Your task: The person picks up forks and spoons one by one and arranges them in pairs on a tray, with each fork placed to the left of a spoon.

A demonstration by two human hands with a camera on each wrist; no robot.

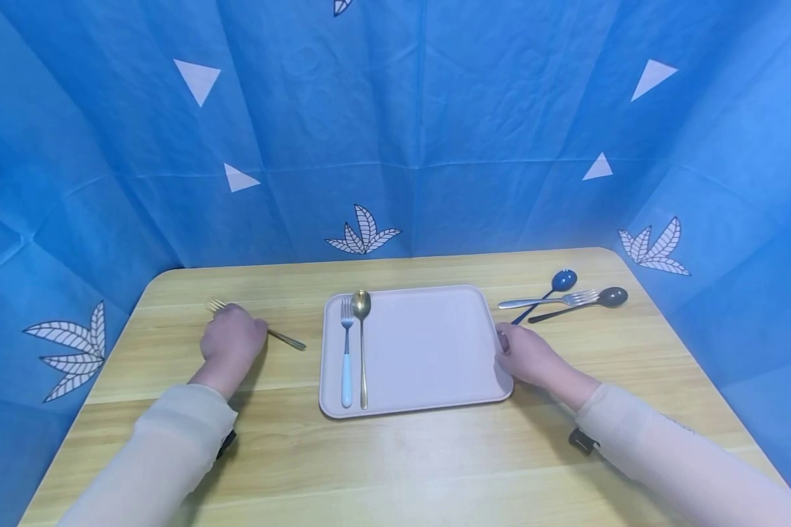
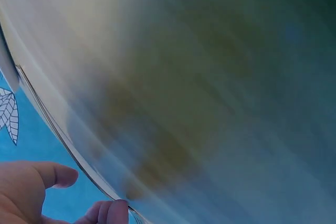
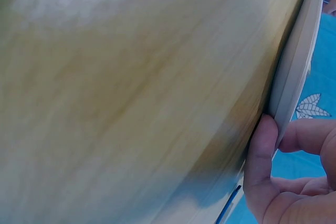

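Nearest you, your pale sleeves (image 1: 151, 454) reach in over the wood-grain table (image 1: 382, 476), a black band showing by each cuff. Between your hands lies the pale tray (image 1: 428, 351), flat on the table; along its left side, a light-blue-handled fork (image 1: 346, 373) and a gold spoon (image 1: 361, 304) lie side by side, heads away from you. Your right hand (image 1: 533, 355) pinches the tray's right rim between thumb and finger. Your left hand (image 1: 233, 339) is over the gold fork (image 1: 286, 339), left of the tray; the left wrist view shows a gap between thumb and fingers, though you cannot tell whether they touch the fork. Beyond your right hand, a silver fork (image 1: 533, 301) crosses a blue spoon (image 1: 564, 279), with a dark spoon (image 1: 612, 296) beside them. Farthest off, a patterned blue cloth (image 1: 382, 110) hangs behind the table.
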